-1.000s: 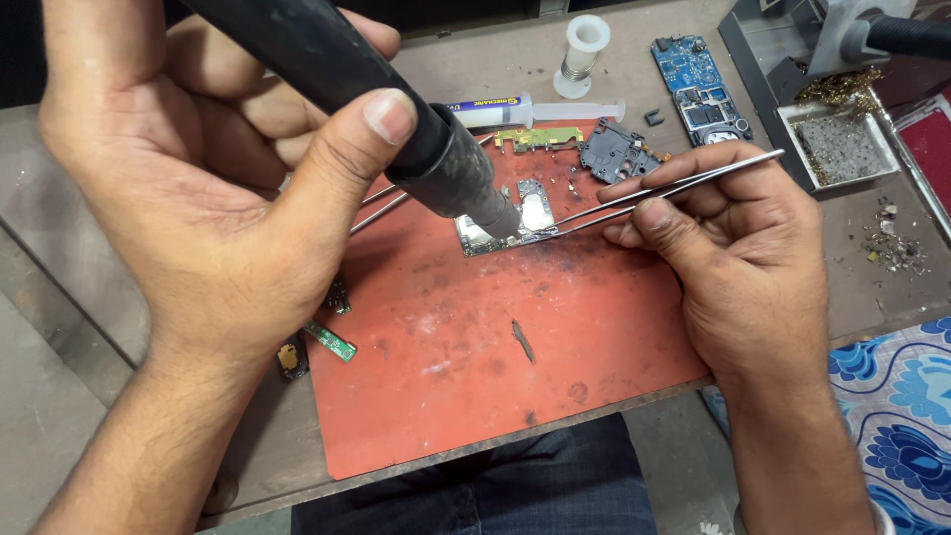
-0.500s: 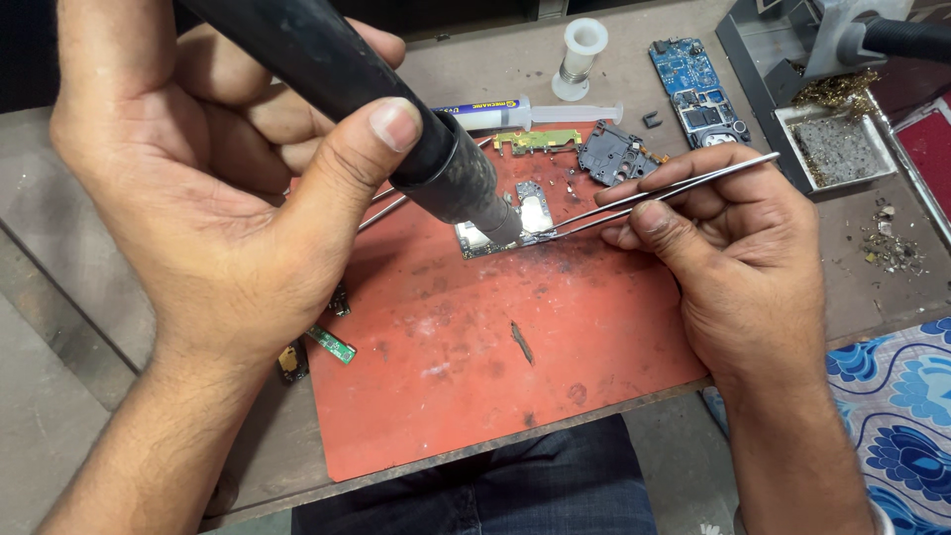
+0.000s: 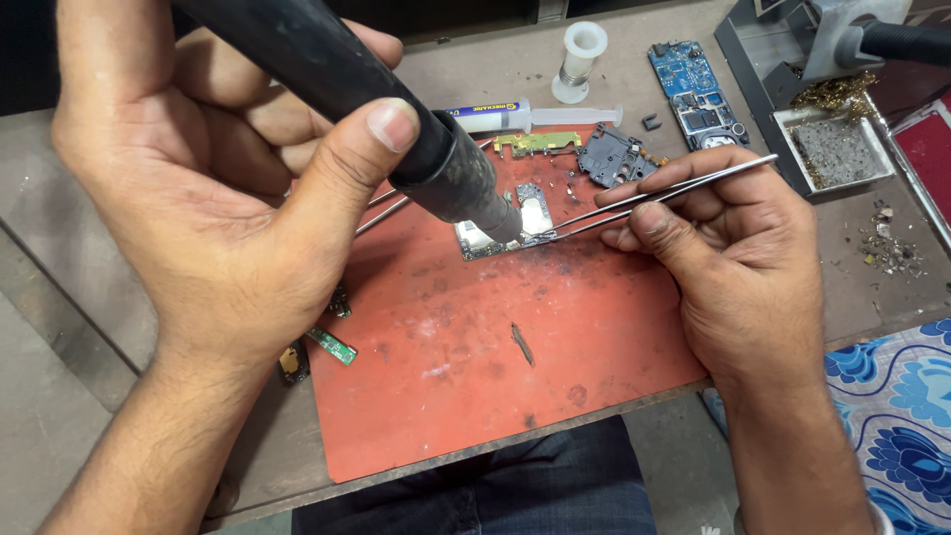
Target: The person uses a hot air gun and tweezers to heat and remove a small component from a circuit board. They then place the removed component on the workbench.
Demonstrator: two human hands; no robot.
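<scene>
**Hot-air nozzle and tweezers meet on a small circuit board**

The left hand (image 3: 228, 198) is wrapped around a black hot-air handle (image 3: 367, 94), its nozzle just over the small circuit board (image 3: 505, 226) on the red mat (image 3: 515, 357). The right hand (image 3: 738, 248) pinches metal tweezers (image 3: 654, 196), tips at the board. A square metal tray (image 3: 837, 149) holds a grey sponge; brass wool (image 3: 832, 94) sits behind it.

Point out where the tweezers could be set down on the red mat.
Free: the red mat's near half, between the dark sliver and its front edge. Crowded: the far edge, around the small circuit board, green strip and grey part.
</scene>
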